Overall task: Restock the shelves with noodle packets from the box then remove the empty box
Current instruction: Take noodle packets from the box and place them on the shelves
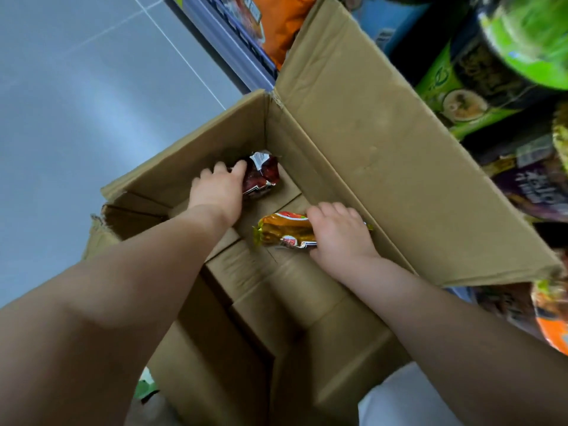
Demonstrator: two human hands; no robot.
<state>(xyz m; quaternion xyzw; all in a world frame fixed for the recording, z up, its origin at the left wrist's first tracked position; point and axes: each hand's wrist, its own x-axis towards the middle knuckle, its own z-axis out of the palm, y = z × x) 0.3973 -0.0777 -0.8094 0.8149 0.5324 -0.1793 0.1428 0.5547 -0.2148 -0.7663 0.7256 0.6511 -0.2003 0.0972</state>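
An open brown cardboard box (353,142) stands on the floor below me, its flaps spread. Two noodle packets lie on its bottom. My left hand (218,189) reaches deep into the far corner and its fingers rest on a dark red packet (262,175). My right hand (341,232) is closed over one end of an orange and yellow packet (284,230) near the right wall of the box. Whether the left hand grips the red packet or only touches it is unclear.
Shelves on the right hold green noodle packets (467,84), purple packets (531,186) and orange packets (553,315). More orange packets (279,23) sit on a shelf at the top. Grey tiled floor (92,103) lies to the left.
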